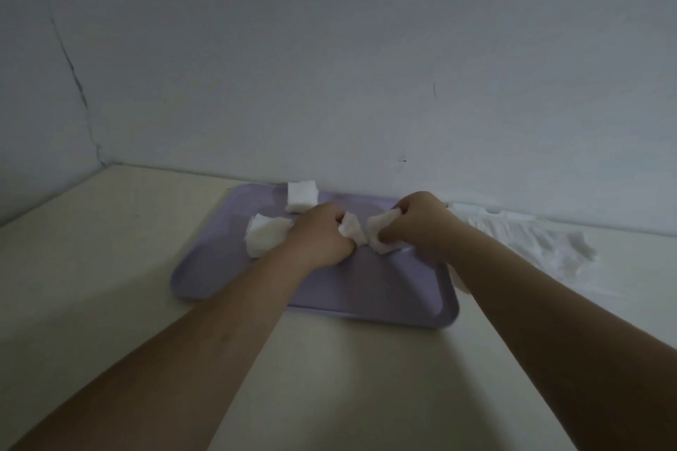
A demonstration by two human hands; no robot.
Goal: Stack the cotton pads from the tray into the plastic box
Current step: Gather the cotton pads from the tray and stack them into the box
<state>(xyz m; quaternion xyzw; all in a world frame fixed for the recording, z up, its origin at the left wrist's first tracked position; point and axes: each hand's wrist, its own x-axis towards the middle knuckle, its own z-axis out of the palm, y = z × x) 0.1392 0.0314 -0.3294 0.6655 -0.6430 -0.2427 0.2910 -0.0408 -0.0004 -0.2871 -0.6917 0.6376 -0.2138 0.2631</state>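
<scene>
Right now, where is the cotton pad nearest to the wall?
In the head view, the cotton pad sits on the far edge of the tray, left of its middle, beyond the left hand and apart from it.

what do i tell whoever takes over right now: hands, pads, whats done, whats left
Hands: the left hand grips the left bunch of pads and the right hand grips the right bunch, both over the purple tray.
Loose on the tray: a far pad at the back rim and a near pile beside the left hand.
Done: unclear. The blurred white heap right of the tray is probably the box with pads.
Left: box both bunches, then the far pad and near pile.
</scene>
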